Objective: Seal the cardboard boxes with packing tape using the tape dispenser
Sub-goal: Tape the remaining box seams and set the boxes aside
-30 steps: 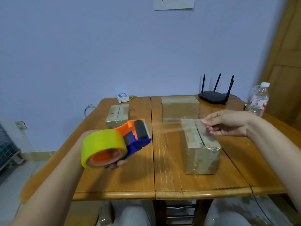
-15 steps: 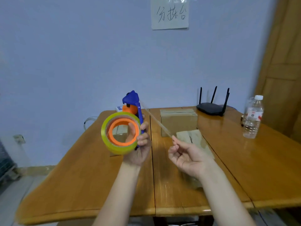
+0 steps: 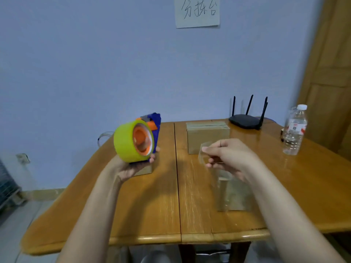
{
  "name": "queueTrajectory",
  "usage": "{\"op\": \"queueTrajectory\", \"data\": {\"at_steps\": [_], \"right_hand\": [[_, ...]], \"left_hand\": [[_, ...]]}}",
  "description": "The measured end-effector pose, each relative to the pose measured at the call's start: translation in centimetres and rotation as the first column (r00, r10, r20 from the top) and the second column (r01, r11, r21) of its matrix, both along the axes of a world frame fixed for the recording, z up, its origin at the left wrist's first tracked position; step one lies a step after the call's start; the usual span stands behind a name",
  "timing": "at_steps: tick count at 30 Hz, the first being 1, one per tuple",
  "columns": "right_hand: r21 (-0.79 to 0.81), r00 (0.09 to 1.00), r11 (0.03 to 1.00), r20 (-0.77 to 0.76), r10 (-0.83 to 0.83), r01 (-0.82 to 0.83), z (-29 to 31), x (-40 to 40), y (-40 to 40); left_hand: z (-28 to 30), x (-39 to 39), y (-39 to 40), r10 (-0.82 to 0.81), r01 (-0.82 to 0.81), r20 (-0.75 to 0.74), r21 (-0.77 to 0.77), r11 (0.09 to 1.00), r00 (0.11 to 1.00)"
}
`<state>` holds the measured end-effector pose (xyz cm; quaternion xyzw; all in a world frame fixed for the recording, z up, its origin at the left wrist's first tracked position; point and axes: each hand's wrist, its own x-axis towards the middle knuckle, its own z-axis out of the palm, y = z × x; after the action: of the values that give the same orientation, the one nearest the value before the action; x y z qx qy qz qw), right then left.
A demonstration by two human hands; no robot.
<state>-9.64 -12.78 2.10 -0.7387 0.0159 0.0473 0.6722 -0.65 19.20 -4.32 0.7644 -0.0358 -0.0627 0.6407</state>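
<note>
Setting: wooden table (image 3: 144,211) with a centre seam, set against a pale blue wall; I log contents from the near edge outward, clock directions taken from the table's middle.

1. Near box (image 3: 234,194), at 4 o'clock. Brown cardboard, lying on the table just under my right wrist; its top is partly hidden by the hand and by glossy film.

2. Right hand (image 3: 228,156), at 3 o'clock, raised over the near box. Thumb and fingers pinch a loose strip of clear tape (image 3: 204,152); the strip curls to the left of the fingertips. I cannot tell whether its lower end touches the box.

3. Left hand (image 3: 133,168), at 9 o'clock, palm up, fingers curled round the tape dispenser (image 3: 140,138) and holding it clear of the table. Blue and orange frame, yellow roll, open core turned toward me.

4. Small box (image 3: 143,170), directly behind the left hand, mostly hidden.

5. Far box (image 3: 208,137), at 1 o'clock, standing on the table, tape bands along its top.

6. Black router (image 3: 246,120), at 1 o'clock, behind the far box, antennas upright.

7. Water bottle (image 3: 294,130), at 2 o'clock, upright, white cap.

8. Paper note (image 3: 197,12), on the wall at 12 o'clock, handwritten.
</note>
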Motion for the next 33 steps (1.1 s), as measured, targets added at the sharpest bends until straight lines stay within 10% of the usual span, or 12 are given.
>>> {"op": "queueTrajectory", "data": {"at_steps": [10, 18, 27, 28, 31, 33], "right_hand": [[-0.509, 0.966, 0.834, 0.017, 0.259, -0.215, 7.0, 0.8, -2.0], [-0.572, 0.929, 0.749, -0.064, 0.364, -0.334, 9.1, 1.3, -2.1], [-0.392, 0.942, 0.869, 0.016, 0.335, -0.302, 8.8, 0.1, -1.9], [-0.371, 0.948, 0.883, 0.026, 0.319, -0.287, 8.5, 0.0, -1.8], [-0.263, 0.967, 0.938, 0.057, 0.247, -0.224, 7.5, 0.0, -1.3], [-0.192, 0.978, 0.963, 0.056, 0.202, -0.188, 6.7, 0.1, -1.0]], "left_hand": [[-0.4, -1.8, -1.6, -0.279, 0.307, -0.142, 0.59, 0.747, 0.95], [-2.5, 0.0, -2.3, -0.16, 0.172, -0.122, 0.92, 0.352, 0.98], [-3.3, -0.5, -3.6, -0.088, 0.032, -0.008, 0.961, 0.275, 0.996], [-2.1, -1.3, -4.5, -0.129, -0.037, 0.082, 0.946, 0.322, 0.988], [2.1, -5.6, -9.2, -0.136, -0.089, 0.381, 0.517, 0.851, 0.915], [4.2, -8.6, -12.7, -0.14, 0.022, 0.444, 0.261, 0.965, 0.885]]}}
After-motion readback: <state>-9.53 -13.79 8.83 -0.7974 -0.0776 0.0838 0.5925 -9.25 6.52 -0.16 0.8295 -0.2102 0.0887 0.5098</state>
